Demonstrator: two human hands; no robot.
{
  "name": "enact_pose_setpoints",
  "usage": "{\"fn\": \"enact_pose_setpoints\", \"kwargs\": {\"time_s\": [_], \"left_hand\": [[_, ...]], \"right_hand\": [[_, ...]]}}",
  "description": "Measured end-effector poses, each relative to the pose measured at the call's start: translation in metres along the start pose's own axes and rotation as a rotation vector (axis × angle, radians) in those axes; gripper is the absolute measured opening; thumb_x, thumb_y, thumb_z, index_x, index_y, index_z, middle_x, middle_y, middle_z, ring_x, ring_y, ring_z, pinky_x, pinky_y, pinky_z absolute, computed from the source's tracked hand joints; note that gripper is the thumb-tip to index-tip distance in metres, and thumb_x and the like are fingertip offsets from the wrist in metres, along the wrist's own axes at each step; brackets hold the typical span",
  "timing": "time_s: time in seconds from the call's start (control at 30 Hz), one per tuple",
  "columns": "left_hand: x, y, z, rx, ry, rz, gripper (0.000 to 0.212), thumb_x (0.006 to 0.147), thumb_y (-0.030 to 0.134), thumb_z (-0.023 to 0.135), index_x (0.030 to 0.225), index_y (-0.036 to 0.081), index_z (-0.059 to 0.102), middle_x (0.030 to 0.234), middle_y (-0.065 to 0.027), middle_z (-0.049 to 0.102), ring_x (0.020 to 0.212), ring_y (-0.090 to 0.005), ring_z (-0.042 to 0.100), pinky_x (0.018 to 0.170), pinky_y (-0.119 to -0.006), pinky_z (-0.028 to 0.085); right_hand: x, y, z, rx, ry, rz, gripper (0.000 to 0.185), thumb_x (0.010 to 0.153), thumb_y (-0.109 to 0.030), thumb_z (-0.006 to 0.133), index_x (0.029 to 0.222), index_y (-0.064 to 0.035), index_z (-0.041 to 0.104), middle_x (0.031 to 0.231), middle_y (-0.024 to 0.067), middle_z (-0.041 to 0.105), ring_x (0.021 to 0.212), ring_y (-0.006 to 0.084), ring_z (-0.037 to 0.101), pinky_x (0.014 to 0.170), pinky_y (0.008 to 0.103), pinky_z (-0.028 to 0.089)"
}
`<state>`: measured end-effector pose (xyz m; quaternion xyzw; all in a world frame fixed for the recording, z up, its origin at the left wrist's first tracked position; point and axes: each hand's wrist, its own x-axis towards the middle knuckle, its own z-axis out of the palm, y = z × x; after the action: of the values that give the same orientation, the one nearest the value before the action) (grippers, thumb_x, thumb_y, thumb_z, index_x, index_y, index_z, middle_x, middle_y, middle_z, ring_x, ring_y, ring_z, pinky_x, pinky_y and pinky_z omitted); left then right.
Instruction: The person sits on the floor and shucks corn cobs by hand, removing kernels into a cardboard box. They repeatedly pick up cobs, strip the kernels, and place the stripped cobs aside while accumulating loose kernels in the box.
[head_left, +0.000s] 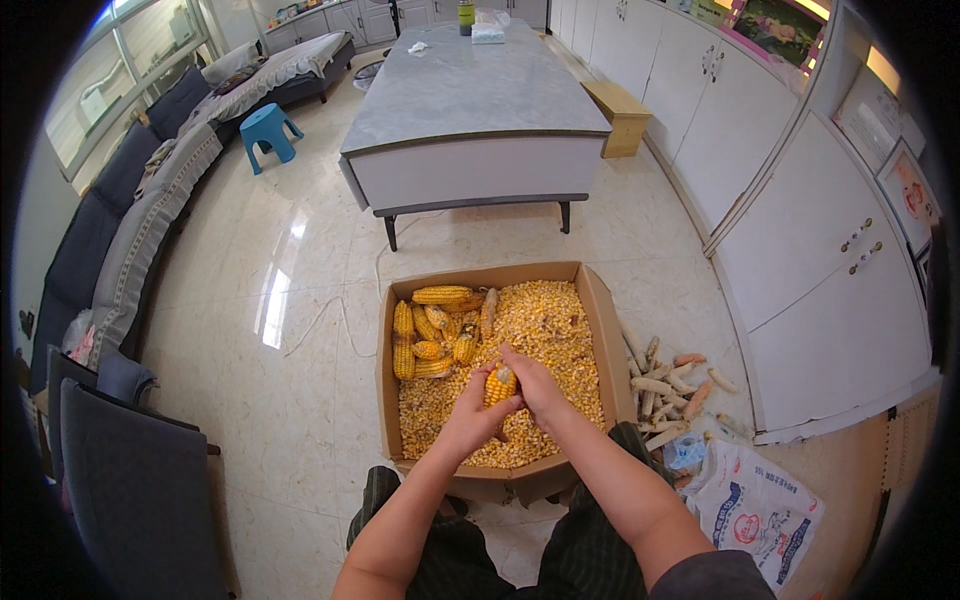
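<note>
Between my two hands is an ear of dried yellow corn, held over an open cardboard box. My left hand grips the ear from the left and below, its thumb across the lower end. My right hand closes round the ear's right side and top. Loose corn kernels fill much of the box beneath. Several whole ears of corn lie piled in the box's back left corner, some with dark patches.
Bare corn cobs are heaped on the floor right of the box, beside a printed white sack. A grey-topped table stands ahead. Chairs and a sofa line the left, with a blue stool; white cabinets stand right.
</note>
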<state>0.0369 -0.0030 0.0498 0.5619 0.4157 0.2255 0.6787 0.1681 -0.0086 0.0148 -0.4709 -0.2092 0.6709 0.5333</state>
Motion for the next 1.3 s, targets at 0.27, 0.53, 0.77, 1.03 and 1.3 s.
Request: {"fn": "enact_pose_setpoints", "kwargs": {"time_s": [0.27, 0.53, 0.77, 1.03, 1.3], "left_hand": [[-0.001, 0.005, -0.007, -0.280, -0.051, -0.074, 0.064, 0.084, 0.012, 0.058, 0.137, 0.007, 0.022, 0.104, -0.0087, 0.055, 0.088, -0.0170, 0.059, 0.051, -0.030, 0.053], [-0.002, -0.002, -0.003, -0.205, -0.027, -0.053, 0.064, 0.083, 0.012, 0.058, 0.136, 0.006, 0.023, 0.103, -0.0096, 0.054, 0.086, -0.0174, 0.059, 0.049, -0.030, 0.053], [-0.002, 0.006, -0.008, -0.419, -0.054, -0.089, 0.064, 0.082, 0.014, 0.059, 0.134, 0.004, 0.022, 0.101, -0.0107, 0.055, 0.089, -0.0175, 0.059, 0.047, -0.031, 0.053], [-0.002, 0.001, -0.002, -0.172, -0.018, -0.063, 0.061, 0.084, 0.015, 0.057, 0.134, 0.003, 0.022, 0.099, -0.0106, 0.057, 0.086, -0.0176, 0.059, 0.048, -0.030, 0.052], [0.002, 0.002, -0.006, -0.378, -0.042, -0.126, 0.062, 0.083, 0.015, 0.057, 0.134, 0.004, 0.024, 0.098, -0.0101, 0.057, 0.080, -0.0164, 0.058, 0.047, -0.030, 0.052]], "right_hand": [[-0.011, -0.022, -0.002, -0.014, -0.154, 0.067, 0.021, 0.089, -0.024, 0.053, 0.099, -0.0075, 0.060, 0.061, -0.0067, 0.046, 0.047, 0.0025, 0.036, 0.043, 0.0181, 0.028], [-0.011, -0.015, 0.000, -0.021, -0.091, 0.053, 0.019, 0.089, -0.023, 0.055, 0.099, -0.0076, 0.060, 0.063, -0.0058, 0.048, 0.050, 0.0020, 0.041, 0.043, 0.0175, 0.031], [-0.014, -0.026, -0.005, 0.003, -0.278, 0.068, 0.026, 0.087, -0.021, 0.058, 0.109, -0.0068, 0.058, 0.066, -0.0050, 0.051, 0.051, 0.0017, 0.042, 0.046, 0.0172, 0.033], [-0.016, -0.020, 0.003, -0.084, -0.090, 0.007, 0.021, 0.085, -0.022, 0.060, 0.100, -0.0060, 0.062, 0.069, -0.0039, 0.053, 0.053, 0.0033, 0.045, 0.045, 0.0177, 0.034], [-0.014, -0.023, -0.001, 0.231, -0.112, 0.128, 0.022, 0.087, -0.023, 0.057, 0.100, -0.0049, 0.063, 0.058, -0.0068, 0.041, 0.047, 0.0032, 0.037, 0.042, 0.0184, 0.029]]}}
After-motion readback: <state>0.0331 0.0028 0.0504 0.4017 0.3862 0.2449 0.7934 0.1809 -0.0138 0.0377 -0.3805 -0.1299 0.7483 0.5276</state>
